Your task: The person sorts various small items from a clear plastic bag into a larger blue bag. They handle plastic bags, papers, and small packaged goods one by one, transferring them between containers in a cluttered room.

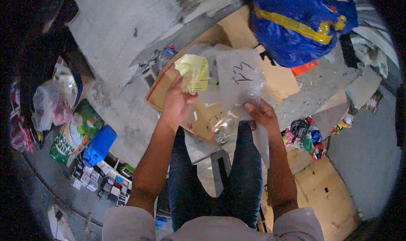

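My left hand (178,102) pinches a crumpled yellow printed paper (196,72) between thumb and fingers. In my right hand (260,113) is the lower edge of a translucent whitish plastic sheet or bag (237,87) with black handwriting on it. My right thumb lies on its front, and a strip of it hangs below the hand. Clear plastic shows between the two hands, but I cannot tell whether it belongs to the same piece. Behind and below my left hand spreads a brown cardboard piece (202,122) with small printed marks.
A big blue bag (292,25) with yellow tape stands at the far right on flattened cardboard. At left are plastic bags (50,103), a green and white sack (69,137), a blue container (100,144) and several small boxes (105,179). Crumpled colourful wrappers (305,137) lie at right.
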Motion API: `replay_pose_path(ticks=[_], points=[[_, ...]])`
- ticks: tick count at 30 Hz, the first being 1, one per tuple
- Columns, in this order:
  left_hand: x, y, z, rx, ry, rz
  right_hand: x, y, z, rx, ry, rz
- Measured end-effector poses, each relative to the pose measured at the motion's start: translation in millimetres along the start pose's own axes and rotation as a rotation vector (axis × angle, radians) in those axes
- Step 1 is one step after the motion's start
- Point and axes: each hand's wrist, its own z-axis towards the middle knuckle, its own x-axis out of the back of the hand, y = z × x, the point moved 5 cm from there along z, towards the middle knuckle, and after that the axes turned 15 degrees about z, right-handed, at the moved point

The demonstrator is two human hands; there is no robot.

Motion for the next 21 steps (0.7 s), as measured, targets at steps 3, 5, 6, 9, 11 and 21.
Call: replay_pose_path(ticks=[3,5,6,9,11,21], points=[[-34,17,14,0.005,-0.058,0.006,19,-17,-4,0.015,-0.020,0.016],[-59,34,23,0.019,-0.092,0.038,28,-36,-9,0.065,-0.019,0.096],[-75,38,26,-0.034,-0.038,0.109,38,-41,-12,0.047,-0.011,0.122],[-175,92,15,-0.225,-0.018,0.408,80,-61,-19,0.065,0.091,0.183],[-256,150,4,-1.303,0.106,1.106,99,-90,-24,0.214,0.092,0.216],[-482,168,128,-1.137,-0.133,2.350,197,-293,-59,0.766,0.619,-0.168]])
